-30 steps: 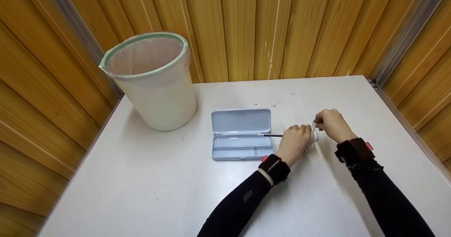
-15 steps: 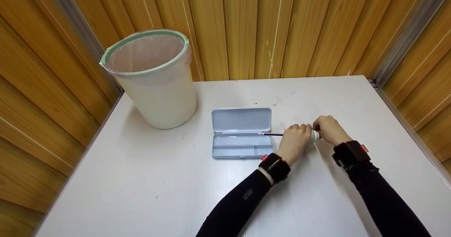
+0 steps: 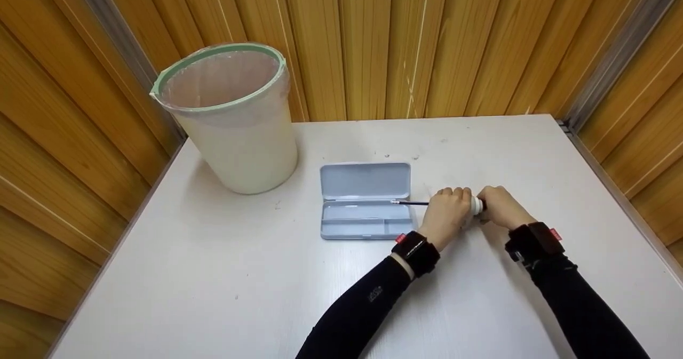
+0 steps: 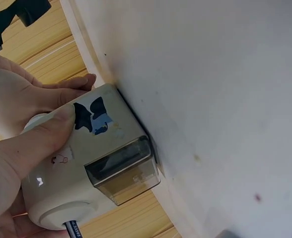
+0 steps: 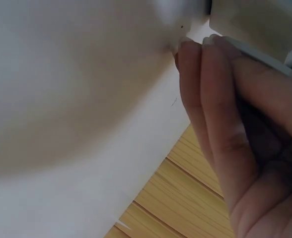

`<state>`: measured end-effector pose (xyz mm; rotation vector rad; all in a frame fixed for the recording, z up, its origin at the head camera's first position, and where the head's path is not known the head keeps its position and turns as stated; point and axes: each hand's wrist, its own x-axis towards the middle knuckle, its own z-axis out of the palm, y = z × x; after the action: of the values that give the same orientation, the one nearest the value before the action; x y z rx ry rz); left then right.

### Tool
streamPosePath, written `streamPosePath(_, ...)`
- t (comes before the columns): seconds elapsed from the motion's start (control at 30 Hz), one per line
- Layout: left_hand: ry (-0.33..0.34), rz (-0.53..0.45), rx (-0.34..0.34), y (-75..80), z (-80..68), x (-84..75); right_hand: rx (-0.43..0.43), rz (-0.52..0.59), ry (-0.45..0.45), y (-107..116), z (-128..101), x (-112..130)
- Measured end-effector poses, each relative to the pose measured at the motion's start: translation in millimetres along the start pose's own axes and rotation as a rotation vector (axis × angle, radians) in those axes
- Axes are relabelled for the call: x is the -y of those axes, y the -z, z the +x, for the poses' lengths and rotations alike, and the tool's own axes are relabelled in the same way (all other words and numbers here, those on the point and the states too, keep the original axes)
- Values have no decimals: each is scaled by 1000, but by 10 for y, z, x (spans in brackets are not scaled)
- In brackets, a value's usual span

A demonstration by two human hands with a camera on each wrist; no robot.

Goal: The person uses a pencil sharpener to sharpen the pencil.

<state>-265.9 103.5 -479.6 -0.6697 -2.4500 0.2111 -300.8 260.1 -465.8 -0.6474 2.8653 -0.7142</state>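
Beside the open pencil case (image 3: pixel 366 201), the left hand (image 3: pixel 447 212) clamps the pencil sharpener (image 4: pixel 89 163) on the table (image 3: pixel 224 273) while the right hand (image 3: pixel 499 207) apparently grips its crank; turning steadily seems wise.

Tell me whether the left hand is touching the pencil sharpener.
Touching. The left wrist view shows the left hand with its thumb pressed over the top of the cream pencil sharpener, fingers wrapped round its far side.
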Motion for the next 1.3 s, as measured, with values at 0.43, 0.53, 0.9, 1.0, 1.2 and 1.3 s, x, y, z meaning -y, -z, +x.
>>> streamPosePath(0.43, 1, -4, 24, 18, -10, -22, 4, 97, -15, -40, -114, -22)
streamPosePath(0.53, -1, 6, 38, 21, -10, -29, 17, 131, -19, -44, -174, -19)
streamPosePath(0.9, -8, 32, 41, 36, -5, -17, 83, 156, -2, 28, -344, 97)
streamPosePath(1.0, -6, 35, 37, 34, 1, -1, 99, 172, 3, 76, -388, 154)
streamPosePath(1.2, 2, 34, 25, 24, 4, 6, 73, 128, 28, 148, -454, 249)
streamPosePath(1.3, 0, 29, 26, 22, 3, 1, 54, 104, 36, 192, -484, 294)
